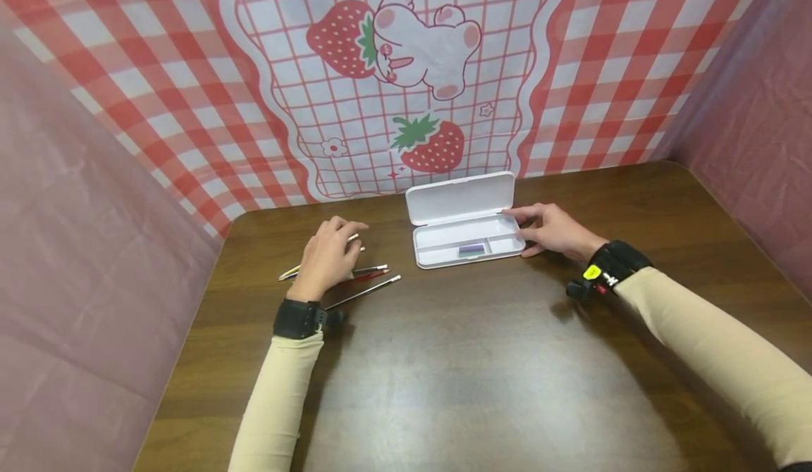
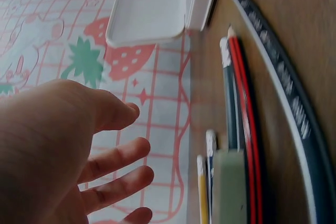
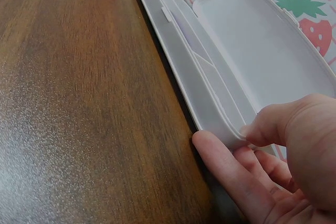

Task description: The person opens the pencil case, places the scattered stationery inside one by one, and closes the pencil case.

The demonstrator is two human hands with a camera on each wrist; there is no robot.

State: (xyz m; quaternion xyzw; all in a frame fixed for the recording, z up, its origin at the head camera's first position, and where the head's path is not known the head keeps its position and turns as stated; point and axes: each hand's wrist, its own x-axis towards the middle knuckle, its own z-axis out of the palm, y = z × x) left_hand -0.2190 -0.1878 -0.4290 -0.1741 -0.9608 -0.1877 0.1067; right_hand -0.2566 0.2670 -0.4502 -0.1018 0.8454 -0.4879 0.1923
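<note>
A white pencil case [image 1: 447, 230] lies with its lid [image 1: 459, 199] raised at the back of the table. My right hand [image 1: 558, 232] pinches its right end, the thumb over the rim and the index finger against the outer wall [image 3: 184, 74]. Inside the front compartment is a small purple and white block [image 1: 471, 250]. Over several pencils to the left hovers my left hand [image 1: 326, 253], fingers spread and holding nothing. Below it, the left wrist view has a black-and-white pencil [image 2: 283, 85], a red pencil [image 2: 245, 108], a yellow pencil [image 2: 202, 190] and a pale green block [image 2: 229, 187].
The brown wooden table [image 1: 444, 373] extends toward me in front of the case. Behind it hangs a red-and-white checked cloth [image 1: 590, 70] with strawberries. Pink cloth [image 1: 82, 246] closes off the sides.
</note>
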